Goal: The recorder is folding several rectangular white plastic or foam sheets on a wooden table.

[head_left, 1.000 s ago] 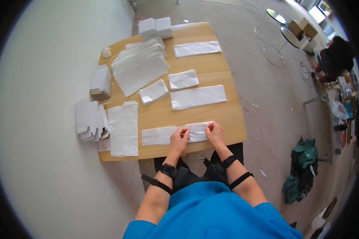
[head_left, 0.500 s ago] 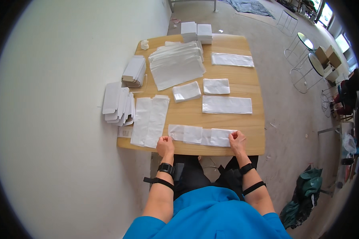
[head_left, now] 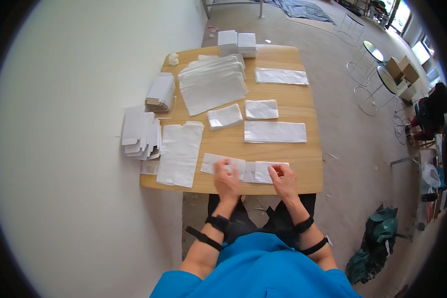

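Over at the near left corner of the table (head_left: 310, 171), a small pale packet (head_left: 149, 167) is showing a faint printed patch, far too small to make out from here. And now to the hands: a thin white strip (head_left: 250, 171) is lying lengthwise along the near edge, right in front of the person, with a folded section toward each end. The left hand (head_left: 227, 183) is hovering or resting over its left section, fingers bent and blurring, so I cannot tell whether they are pinching it. The right hand (head_left: 285, 184) is overlapping the right section, thumb and forefinger bending close together; whether they are gripping the sheet, I cannot tell.

Around them the wooden top is carrying plenty! A white sheet stack (head_left: 180, 154) is lying to the left, flattened white boxes (head_left: 135, 130) are leaning just beyond it near the wall (head_left: 84, 124), and a fanned pile of sheets (head_left: 211, 87) is spreading farther back. A long folded bundle (head_left: 275, 132) is sitting beyond the right hand.

Out in the room, a green bag (head_left: 382, 228) is slumping on the dusty floor (head_left: 347, 149), round-topped stools (head_left: 387, 79) are standing off to the right, and another person (head_left: 429, 111) is sitting beyond.
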Demonstrator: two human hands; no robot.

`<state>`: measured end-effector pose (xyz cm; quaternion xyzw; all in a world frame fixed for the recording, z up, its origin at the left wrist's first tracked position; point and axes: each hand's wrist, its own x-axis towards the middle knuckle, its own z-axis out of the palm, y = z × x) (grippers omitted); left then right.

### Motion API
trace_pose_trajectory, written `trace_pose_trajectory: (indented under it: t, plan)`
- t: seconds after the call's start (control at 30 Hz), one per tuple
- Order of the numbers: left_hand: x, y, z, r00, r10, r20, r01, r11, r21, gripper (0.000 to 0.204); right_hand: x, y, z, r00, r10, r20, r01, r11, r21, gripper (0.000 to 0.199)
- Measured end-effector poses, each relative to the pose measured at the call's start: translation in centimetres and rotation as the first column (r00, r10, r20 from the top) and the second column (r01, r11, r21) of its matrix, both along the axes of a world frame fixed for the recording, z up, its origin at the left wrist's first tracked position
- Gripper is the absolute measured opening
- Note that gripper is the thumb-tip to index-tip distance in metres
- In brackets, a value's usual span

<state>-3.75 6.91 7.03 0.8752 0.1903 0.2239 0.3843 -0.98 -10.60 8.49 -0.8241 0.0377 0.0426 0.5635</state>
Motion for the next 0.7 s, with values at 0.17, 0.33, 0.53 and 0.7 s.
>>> trace_pose_trajectory:
  t: [0.17, 0.33, 0.53, 0.7]
  plan:
    - [0.0, 9.8, -5.2, 0.817, 0.39, -0.425, -0.354, 0.921, 0.163, 0.022, -2.3, -1.5, -0.4, 0.99, 0.111, -0.087, -0.115, 0.992, -0.045, 0.018]
    - [0.0, 10.2, -5.7, 0.758, 0.345, -0.553, -0.379, 0.924, 0.058, 0.017, -5.1, -1.0, -1.2, 0.97, 0.187, -0.154, -0.187, 0.982, 0.014, 0.017]
    - [-0.6, 4.5, -1.8, 0.968, 0.183, -0.172, -0.189, 0.982, -0.019, 0.017, -4.2, 2.5, 0.0, 0.97, 0.191, -0.149, -0.179, 0.98, 0.091, 0.026]
    - [-2.6, -2.8, 0.8, 0.943, -0.306, -0.13, 0.309, 0.951, -0.003, 0.015, -0.1, 5.3, -4.1, 0.93, 0.057, -0.362, -0.01, 0.991, 0.132, 0.044]
